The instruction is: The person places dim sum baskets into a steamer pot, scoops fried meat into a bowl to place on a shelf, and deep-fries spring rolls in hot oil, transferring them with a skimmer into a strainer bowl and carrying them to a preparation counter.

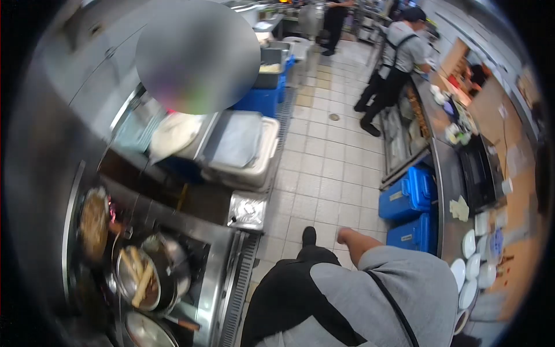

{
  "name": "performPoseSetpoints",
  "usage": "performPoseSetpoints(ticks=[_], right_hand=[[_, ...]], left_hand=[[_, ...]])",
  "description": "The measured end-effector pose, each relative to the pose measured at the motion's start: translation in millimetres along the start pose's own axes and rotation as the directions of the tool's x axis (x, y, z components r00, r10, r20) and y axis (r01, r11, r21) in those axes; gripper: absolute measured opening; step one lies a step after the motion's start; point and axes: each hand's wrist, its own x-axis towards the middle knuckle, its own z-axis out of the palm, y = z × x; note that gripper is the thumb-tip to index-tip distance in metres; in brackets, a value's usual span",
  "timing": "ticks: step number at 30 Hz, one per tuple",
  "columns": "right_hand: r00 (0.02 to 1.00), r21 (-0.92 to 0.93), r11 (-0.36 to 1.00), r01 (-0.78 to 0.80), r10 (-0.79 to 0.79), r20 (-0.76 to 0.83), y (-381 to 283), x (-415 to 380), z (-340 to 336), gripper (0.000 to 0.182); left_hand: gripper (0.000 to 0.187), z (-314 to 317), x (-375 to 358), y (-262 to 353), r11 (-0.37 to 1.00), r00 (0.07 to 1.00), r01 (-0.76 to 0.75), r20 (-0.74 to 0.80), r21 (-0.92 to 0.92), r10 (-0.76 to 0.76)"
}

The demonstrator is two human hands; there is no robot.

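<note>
A bare forearm reaches forward from my grey sleeve, and my right hand point(345, 235) shows at its end as a small rounded shape over the tiled floor. Its fingers do not show clearly, and I see nothing held in it. My left hand is out of view. To the right of my right hand, a blue lidded bin point(406, 195) stands under the counter, with another blue bin point(411, 236) in front of it. A foil-covered container point(247, 211) lies to the left, well apart from the hand.
At lower left, a pot point(167, 289) with long pale sticks point(142, 286) stands on the stove point(214, 263), near a pan point(147, 331). Trays point(236, 139) line the left side. White bowls point(469, 272) sit on the right counter. A co-worker point(399, 55) stands there; another person point(335, 26) is farther back.
</note>
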Motion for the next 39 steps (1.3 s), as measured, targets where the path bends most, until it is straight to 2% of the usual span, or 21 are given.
performPoseSetpoints(ticks=[1, 2, 4, 8, 10, 12, 13, 15, 17, 18, 19, 22, 23, 25, 26, 27, 29, 32, 34, 35, 39], right_hand=[[1.0, 0.042, 0.999, -0.021, 0.021, -0.005, 40.8, 2.0, 31.5, 0.024], [0.985, 0.29, 0.943, -0.163, 0.137, 0.109, 80.8, 1.1, 62.9, 0.024], [0.89, 0.656, 0.604, -0.451, 0.249, 0.383, 144.8, -1.7, 94.5, 0.03], [0.937, 0.625, 0.698, -0.349, 0.281, 0.21, 186.3, -50.7, 50.2, 0.02], [0.94, 0.767, 0.563, -0.308, 0.307, 0.152, 209.6, -17.9, 67.5, 0.032], [0.949, 0.884, 0.376, -0.276, 0.255, 0.188, 212.8, 9.7, 63.0, 0.027], [0.993, 0.649, 0.759, -0.047, 0.106, -0.052, 212.1, 15.3, 52.4, 0.025], [0.978, 0.597, 0.797, 0.088, 0.046, -0.206, 199.8, 25.6, 28.0, 0.028], [0.964, 0.87, 0.492, 0.01, 0.227, -0.139, 183.3, 24.3, 0.4, 0.033], [0.973, 0.903, 0.429, -0.013, 0.213, -0.087, 180.2, 21.9, -17.3, 0.037], [0.98, 0.93, 0.365, -0.037, 0.197, -0.038, 183.5, 23.4, -32.1, 0.04], [0.984, 0.946, 0.318, -0.06, 0.176, 0.004, 204.7, 36.9, -50.7, 0.039], [0.981, 0.927, 0.364, -0.093, 0.19, 0.024, 217.1, 45.2, -53.7, 0.033], [0.979, 0.862, 0.495, -0.107, 0.205, 0.003, 244.8, 50.5, -58.7, 0.027], [0.976, 0.868, 0.482, -0.116, 0.215, 0.01, 263.0, 63.8, -40.1, 0.027], [0.96, 0.917, 0.382, -0.114, 0.281, 0.002, 281.0, 90.3, -12.1, 0.023], [0.934, 0.962, 0.257, -0.092, 0.357, -0.006, 293.4, 105.6, -30.5, 0.019], [0.834, 0.949, 0.307, 0.072, 0.503, -0.226, 296.5, 79.6, -69.3, 0.015], [0.746, 0.956, 0.208, 0.209, 0.598, -0.293, 293.3, 103.2, -72.2, 0.015], [0.708, 0.95, 0.175, 0.26, 0.634, -0.311, 291.7, 113.7, -75.9, 0.015], [0.879, 0.986, 0.115, 0.124, 0.448, -0.163, 284.6, 139.5, -80.6, 0.013]], left_hand=[[0.03, -2.3, 8.1, 22.1, 1.0, 1.0, -0.007, 0.015, 0.005, 0.007], [0.03, -3.2, 17.3, 47.2, 1.0, 0.999, -0.016, 0.028, 0.012, 0.016], [0.03, 1.2, 41.1, 103.1, 0.999, 0.997, -0.049, 0.054, 0.018, 0.048], [0.03, 17.1, 94.7, 215.0, 0.991, 0.988, -0.131, 0.078, -0.033, 0.133], [0.03, 29.4, 119.3, 282.6, 0.981, 0.982, -0.161, 0.084, -0.104, 0.17], [0.03, 46.5, 146.5, 352.5, 0.966, 0.974, -0.185, 0.098, -0.183, 0.205], [0.03, 55.7, 159.2, 384.7, 0.957, 0.97, -0.192, 0.108, -0.217, 0.219], [0.03, 72.4, 175.0, 448.1, 0.954, 0.961, -0.162, 0.181, -0.251, 0.211], [0.03, 87.0, 166.6, 512.2, 0.968, 0.951, -0.187, 0.216, -0.166, 0.22], [0.031, 95.7, 169.1, 539.7, 0.973, 0.943, -0.211, 0.24, -0.096, 0.228], [0.032, 105.5, 190.7, 547.8, 0.944, 0.921, -0.276, 0.23, -0.182, 0.314], [0.029, 121.3, 242.5, 588.0, 0.949, 0.876, -0.293, 0.365, -0.12, 0.316], [0.026, 122.3, 251.5, 607.7, 0.922, 0.843, -0.386, 0.419, 0.035, 0.337], [0.026, 128.2, 196.7, 695.1, 0.915, 0.865, -0.383, 0.396, 0.129, 0.307], [0.026, 133.0, 179.5, 727.7, 0.91, 0.893, -0.362, 0.355, 0.202, 0.277], [0.03, 138.3, 217.4, 740.5, 0.87, 0.839, -0.444, 0.44, 0.216, 0.319], [0.032, 150.9, 255.5, 792.0, 0.87, 0.819, -0.463, 0.458, 0.172, 0.346], [0.037, 169.7, 331.1, 857.4, 0.842, 0.81, -0.488, 0.478, 0.229, 0.339], [0.038, 187.3, 370.1, 915.2, 0.64, 0.729, -0.666, 0.515, 0.383, 0.451], [0.038, 196.3, 372.5, 945.0, 0.68, 0.762, -0.627, 0.482, 0.381, 0.433], [0.037, 239.4, 382.2, 1037.9, 0.764, 0.786, -0.579, 0.444, 0.286, 0.429]])
